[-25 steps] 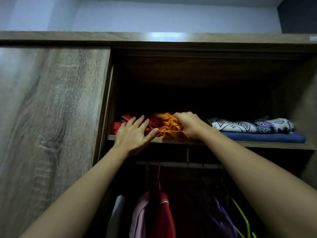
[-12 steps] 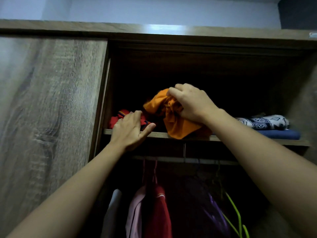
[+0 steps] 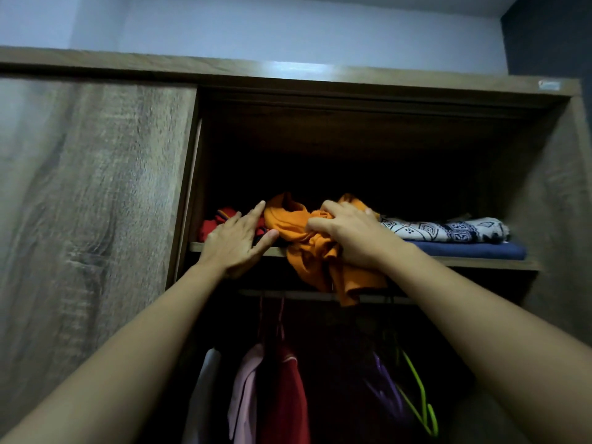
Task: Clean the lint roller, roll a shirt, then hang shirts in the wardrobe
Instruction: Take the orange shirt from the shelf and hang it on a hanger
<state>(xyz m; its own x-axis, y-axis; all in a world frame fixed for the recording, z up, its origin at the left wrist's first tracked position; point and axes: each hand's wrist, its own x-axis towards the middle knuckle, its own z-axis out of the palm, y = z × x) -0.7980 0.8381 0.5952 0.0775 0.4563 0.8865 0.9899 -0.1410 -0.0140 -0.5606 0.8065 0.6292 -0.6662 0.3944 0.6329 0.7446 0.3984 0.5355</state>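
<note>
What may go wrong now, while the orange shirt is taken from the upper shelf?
The orange shirt already droops over the shelf edge; gripped only in a bunch by the right hand, it might slip and fall. Its folds lie close to the red clothes under the left hand, so those might be dragged out.

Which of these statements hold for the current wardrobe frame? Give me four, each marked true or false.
1. The right hand grips the orange garment. True.
2. The orange garment lies wholly on the shelf. False: part of it hangs over the front edge, down past the rail.
3. The left hand is closed around a hanger. False: it is open, fingers spread, by the red clothes.
4. A patterned cloth lies on top of a blue one. True.
</note>
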